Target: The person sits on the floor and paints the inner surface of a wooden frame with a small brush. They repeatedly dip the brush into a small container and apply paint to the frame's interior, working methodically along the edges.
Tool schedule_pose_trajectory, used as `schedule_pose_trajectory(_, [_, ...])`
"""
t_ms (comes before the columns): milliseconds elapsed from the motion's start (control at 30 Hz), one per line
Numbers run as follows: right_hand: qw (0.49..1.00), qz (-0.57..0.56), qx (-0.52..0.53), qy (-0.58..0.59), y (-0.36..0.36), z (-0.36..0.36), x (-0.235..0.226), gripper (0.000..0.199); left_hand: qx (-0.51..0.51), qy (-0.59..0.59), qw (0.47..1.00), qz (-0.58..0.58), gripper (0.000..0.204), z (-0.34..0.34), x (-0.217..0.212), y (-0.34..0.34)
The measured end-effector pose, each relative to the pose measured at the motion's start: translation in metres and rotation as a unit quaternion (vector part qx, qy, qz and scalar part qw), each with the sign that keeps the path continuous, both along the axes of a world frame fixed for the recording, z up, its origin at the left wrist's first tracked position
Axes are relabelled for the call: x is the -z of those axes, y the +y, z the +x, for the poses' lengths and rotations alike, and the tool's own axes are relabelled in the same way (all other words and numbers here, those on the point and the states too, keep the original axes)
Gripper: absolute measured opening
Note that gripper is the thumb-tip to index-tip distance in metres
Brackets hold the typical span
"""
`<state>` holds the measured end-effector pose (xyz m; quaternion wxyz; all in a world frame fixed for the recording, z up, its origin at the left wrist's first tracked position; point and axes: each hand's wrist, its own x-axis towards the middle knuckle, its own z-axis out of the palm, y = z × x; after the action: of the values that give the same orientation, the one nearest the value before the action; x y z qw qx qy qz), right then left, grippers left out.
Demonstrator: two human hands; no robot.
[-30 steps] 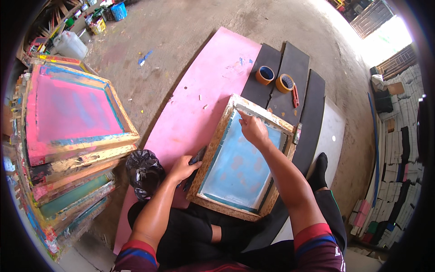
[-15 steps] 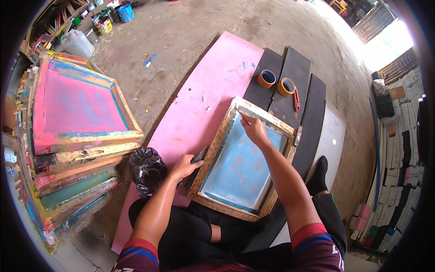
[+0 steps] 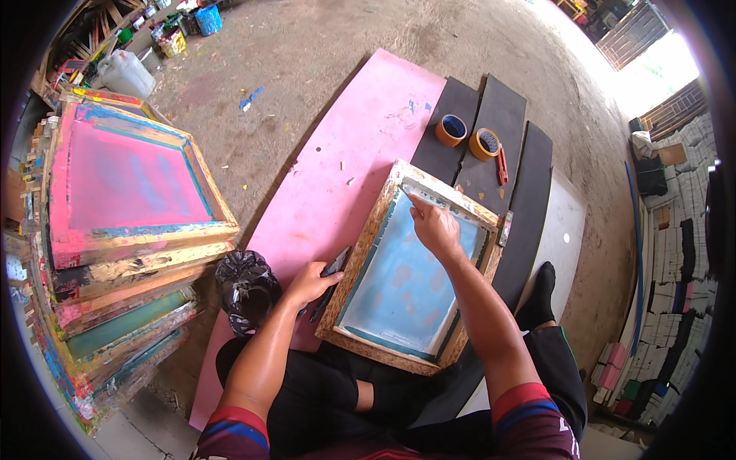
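A screen-printing frame (image 3: 354, 285) with speckled wooden sides and light-blue mesh (image 3: 395, 284) lies tilted before me, over the pink and black sheets. My left hand (image 3: 308, 284) is closed on a dark grey, flat-edged piece (image 3: 336, 264) beside the frame's left side; its exact kind is unclear. My right hand (image 3: 435, 228) is over the mesh near the far end, its index finger stretched toward the inside far-left corner. The other fingers are curled under, and anything in them is hidden. White, patchy material (image 3: 445, 198) runs along the far inner edge.
Two tape rolls (image 3: 451, 130) (image 3: 484, 143) and a red cutter (image 3: 502, 166) lie beyond the frame on black sheets (image 3: 529, 176). A black plastic bag (image 3: 247, 290) stands by my left forearm. Stacked used screens (image 3: 138, 176) rise at left. Scraps dot the pink sheet (image 3: 307, 192).
My right hand has shifted slightly right and nearer to me, its fingertip drawing back a little from the far-left corner. My left hand keeps nearly the same place beside the frame.
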<state>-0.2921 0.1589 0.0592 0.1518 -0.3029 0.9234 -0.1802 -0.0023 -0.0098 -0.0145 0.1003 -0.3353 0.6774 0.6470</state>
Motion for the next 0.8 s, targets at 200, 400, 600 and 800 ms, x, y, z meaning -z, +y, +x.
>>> schedule_pose_trajectory(200, [0.999,0.003,-0.02,0.047,-0.001,0.0,0.008,0.037,0.002,-0.004,1.0,-0.031,0.035,-0.002,-0.011,0.002])
schedule_pose_trajectory(400, [0.986,0.155,-0.045,0.039,-0.023,0.012,-0.024,0.036,-0.009,0.001,1.0,-0.029,0.034,0.004,0.01,0.003])
schedule_pose_trajectory(600, [0.997,-0.012,-0.013,-0.08,-0.011,-0.011,0.01,0.046,-0.001,0.002,1.0,-0.02,0.027,0.004,0.018,0.003])
schedule_pose_trajectory(800, [0.954,-0.066,0.113,-0.27,-0.015,-0.01,0.011,0.045,0.005,-0.007,1.0,-0.017,0.031,0.002,0.011,0.001])
